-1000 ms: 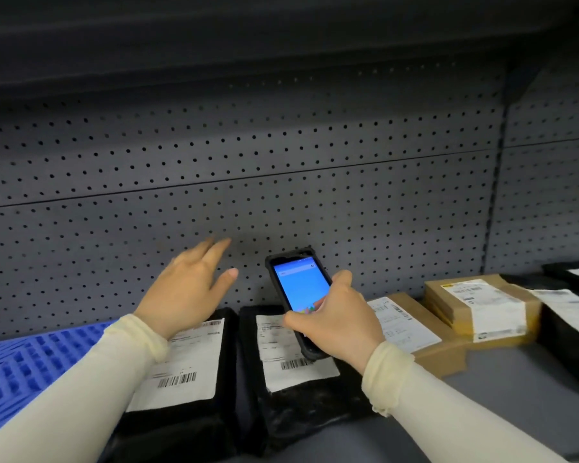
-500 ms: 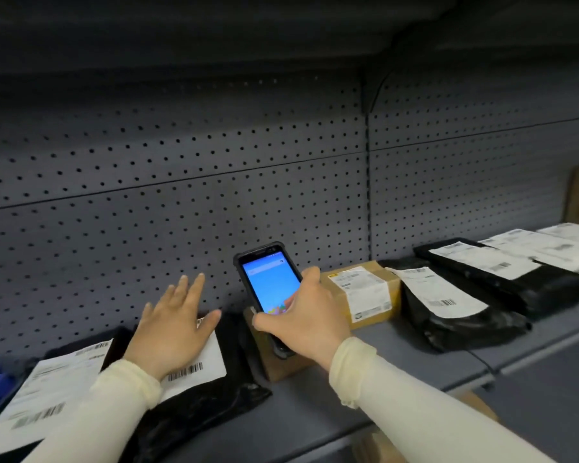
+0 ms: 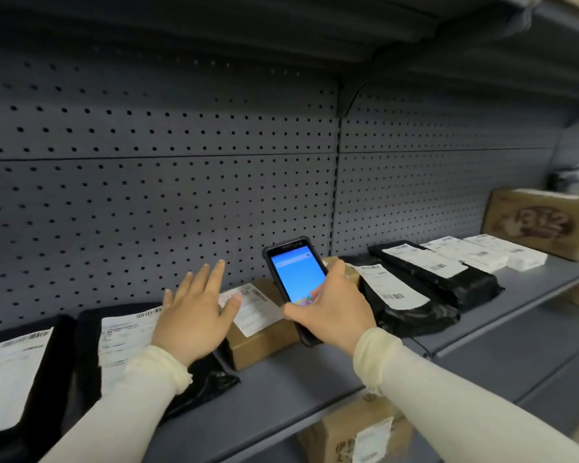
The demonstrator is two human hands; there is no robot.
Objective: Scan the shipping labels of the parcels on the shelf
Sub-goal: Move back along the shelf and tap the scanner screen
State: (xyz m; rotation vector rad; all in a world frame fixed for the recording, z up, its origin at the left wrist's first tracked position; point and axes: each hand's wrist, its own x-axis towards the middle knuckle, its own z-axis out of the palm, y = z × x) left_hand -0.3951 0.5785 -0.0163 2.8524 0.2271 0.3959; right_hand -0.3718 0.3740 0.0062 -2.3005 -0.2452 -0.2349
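My right hand [image 3: 333,312] grips a black handheld scanner [image 3: 296,275] with a lit blue screen, held tilted above a brown cardboard parcel [image 3: 261,339] and its white label [image 3: 253,304]. My left hand [image 3: 196,314] is open with fingers spread, hovering over the gap between that box and a black poly-bag parcel [image 3: 201,379] with a white label [image 3: 124,335]. Another black bag [image 3: 415,315] with a barcode label [image 3: 390,290] lies just right of the scanner. A second small brown box sits mostly hidden behind the scanner and my right hand.
The grey shelf [image 3: 281,396] holds more labelled parcels: a black bag [image 3: 448,279] and white packets [image 3: 488,255] to the right, a printed carton [image 3: 542,222] at far right, another labelled bag [image 3: 10,372] at far left. A brown box [image 3: 358,432] sits on the shelf below. Pegboard backs the shelf.
The view has swung rightward along the shelf. Both hands moved right from the black bags to the brown box, with the scanner still held in my right hand.
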